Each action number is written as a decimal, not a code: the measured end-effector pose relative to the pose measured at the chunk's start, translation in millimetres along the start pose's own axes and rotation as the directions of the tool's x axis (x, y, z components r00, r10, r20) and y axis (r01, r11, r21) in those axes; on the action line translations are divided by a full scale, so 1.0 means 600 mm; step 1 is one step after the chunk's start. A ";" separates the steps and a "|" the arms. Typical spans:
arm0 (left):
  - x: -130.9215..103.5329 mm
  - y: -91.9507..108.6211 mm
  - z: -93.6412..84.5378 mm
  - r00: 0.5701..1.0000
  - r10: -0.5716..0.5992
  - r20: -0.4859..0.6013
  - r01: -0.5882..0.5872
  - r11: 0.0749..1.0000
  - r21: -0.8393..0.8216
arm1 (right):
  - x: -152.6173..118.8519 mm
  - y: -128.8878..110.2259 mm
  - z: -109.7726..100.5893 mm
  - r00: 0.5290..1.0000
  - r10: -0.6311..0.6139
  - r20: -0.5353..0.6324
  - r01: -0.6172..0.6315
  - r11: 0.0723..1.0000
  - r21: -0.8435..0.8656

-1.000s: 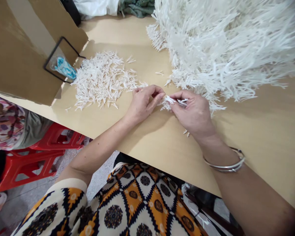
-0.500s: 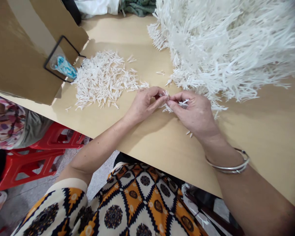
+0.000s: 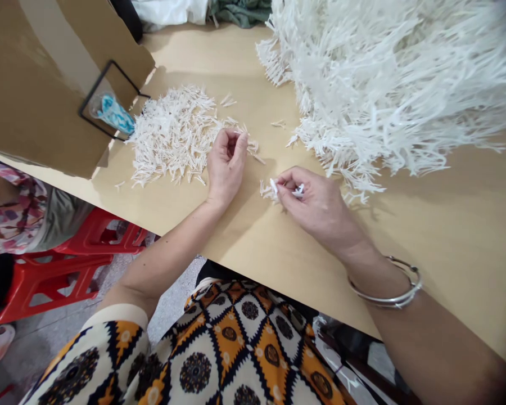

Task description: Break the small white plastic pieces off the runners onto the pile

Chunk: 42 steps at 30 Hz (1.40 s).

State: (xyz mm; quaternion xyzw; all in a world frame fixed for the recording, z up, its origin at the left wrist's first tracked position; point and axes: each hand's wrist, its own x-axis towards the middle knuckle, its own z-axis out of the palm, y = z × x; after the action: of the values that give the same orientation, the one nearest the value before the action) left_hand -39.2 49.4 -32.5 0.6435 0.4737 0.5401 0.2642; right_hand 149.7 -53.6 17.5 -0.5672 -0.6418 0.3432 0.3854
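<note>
My left hand (image 3: 226,169) is closed in a pinch at the right edge of a low pile of small white twig-like pieces (image 3: 168,138). A trace of white shows at its fingertips, too small to make out. Apart from it, over the table to the right, my right hand (image 3: 314,205) is closed with thumb and forefinger on white branched pieces (image 3: 274,187). Their forked ends stick out to the left, and more white shows inside the curled fingers. Behind this hand rises a large heap of long white branched strands (image 3: 388,84).
A cardboard box (image 3: 63,84) stands at the left, with a black wire frame (image 3: 105,67) and a clear cup with blue-and-white contents (image 3: 114,114) beside it. A few loose pieces (image 3: 278,124) lie between the piles. Red stools (image 3: 54,281) and a seated person's patterned clothing (image 3: 12,214) are at the left.
My hands were together at the fingertips and have parted. The left moved left to the small pile; the right moved slightly left and down, still holding white branched pieces.
</note>
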 end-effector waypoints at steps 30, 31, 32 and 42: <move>-0.003 0.074 -0.012 0.992 -0.113 0.048 0.049 0.726 0.686 | 0.009 0.008 -0.019 0.999 0.021 -0.049 -0.026 0.993 -0.114; 0.001 0.068 -0.017 0.993 -0.120 -0.011 0.096 0.735 0.672 | 0.010 0.010 -0.017 0.997 0.020 -0.073 -0.025 0.997 -0.073; 0.004 0.063 -0.020 0.992 -0.116 -0.052 0.122 0.748 0.653 | 0.012 0.012 -0.015 0.994 0.020 -0.108 -0.024 0.999 -0.030; -0.031 0.098 -0.006 0.968 0.101 0.232 -0.207 0.841 0.500 | 0.027 0.032 -0.008 0.969 0.080 -0.235 -0.012 0.960 0.280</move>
State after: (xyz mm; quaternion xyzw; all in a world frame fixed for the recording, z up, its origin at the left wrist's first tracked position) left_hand -22.7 7.8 9.9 0.7770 0.5200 0.3454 0.0814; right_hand 161.7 -34.9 4.5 -0.5606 -0.5218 0.3660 0.5286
